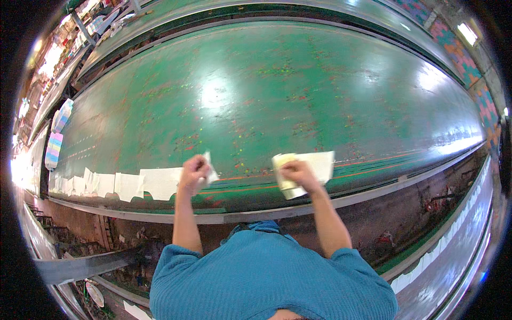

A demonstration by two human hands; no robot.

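My left hand [194, 169] is closed over the near edge of a long green table [256, 122]. A small white sheet piece [211, 169] sticks out to its right, pinched in the fingers. Farther right, my right hand [300, 174] grips a pale stack of sheets [319, 164], cream on top and partly folded over, held just above or on the table. Whether the pieces are cloth or paper I cannot tell. A row of white pieces [160, 181] lies flat along the near edge to the left of my left hand, with cut-out notches on their near side.
Pastel striped pieces [54, 151] hang at the table's left end. A metal rail [240, 217] runs along the near edge. Another long table [442, 272] with white pieces stands at the lower right, and a further green table [320, 13] lies beyond. Red and yellow specks dot the green surface.
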